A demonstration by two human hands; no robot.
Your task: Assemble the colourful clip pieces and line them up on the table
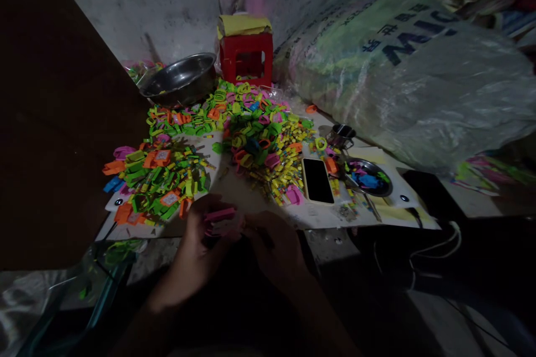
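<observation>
My left hand point(199, 242) is closed around a small pink plastic piece point(220, 215) with a pale part on it, above the table's near edge. Close beside it, my right hand point(274, 245) has its fingers pinched at the right end of that piece. A tiny orange-yellow bit shows at those fingertips, too dark and blurred to name. Ahead of my hands lies a heap of green, pink, orange and yellow plastic pieces point(255, 139), mixed with small yellow sticks point(288, 173). Another pile of coloured pieces point(157, 178) lies to the left.
A phone point(318, 180) lies right of the heap, near a metal cup point(341, 136) and a metal dish point(379, 190) of coloured bits. Behind stand a steel basin point(184, 78) and a red stool point(247, 56). A large plastic sack point(410, 83) bulges at right.
</observation>
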